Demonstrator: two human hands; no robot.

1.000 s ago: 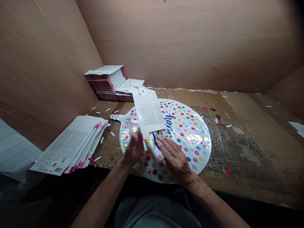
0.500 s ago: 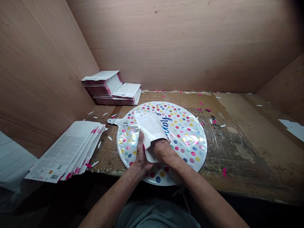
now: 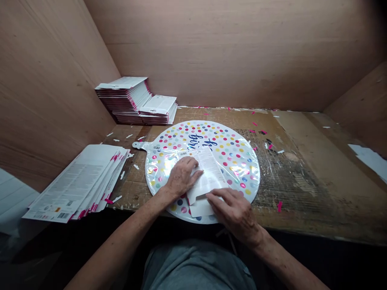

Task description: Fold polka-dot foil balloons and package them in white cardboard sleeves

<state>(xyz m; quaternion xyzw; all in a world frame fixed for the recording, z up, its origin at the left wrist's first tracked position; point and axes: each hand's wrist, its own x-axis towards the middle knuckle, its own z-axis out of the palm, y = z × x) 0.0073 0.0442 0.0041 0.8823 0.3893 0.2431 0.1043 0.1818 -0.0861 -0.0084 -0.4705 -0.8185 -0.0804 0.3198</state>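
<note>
A white printed card envelope [image 3: 208,169] lies tilted on a large flat foil balloon [image 3: 238,161] with coloured dots and blue lettering. The envelope's lower flap [image 3: 201,208] is unfolded towards me, and its mouth faces my body. My left hand [image 3: 183,175] rests on the envelope's left side, with thumb and fingers apart. My right hand [image 3: 234,209] touches the lower right edge near the mouth, its fingers stretched over the flap and its thumb hidden. The balloon's narrow neck [image 3: 140,146] points left.
A fanned pile of similar envelopes [image 3: 72,181] overhangs the table's front left edge. Stacked envelopes [image 3: 121,100] stand against the back left wooden wall. Pink and white paper scraps [image 3: 279,206] are scattered over the cardboard-covered table [image 3: 302,193]. White paper [image 3: 369,159] lies at the far right.
My right hand has come out of the envelope and now lies at its lower right edge. My left hand has moved from holding the envelope's side to its top, and the envelope lies flat.
</note>
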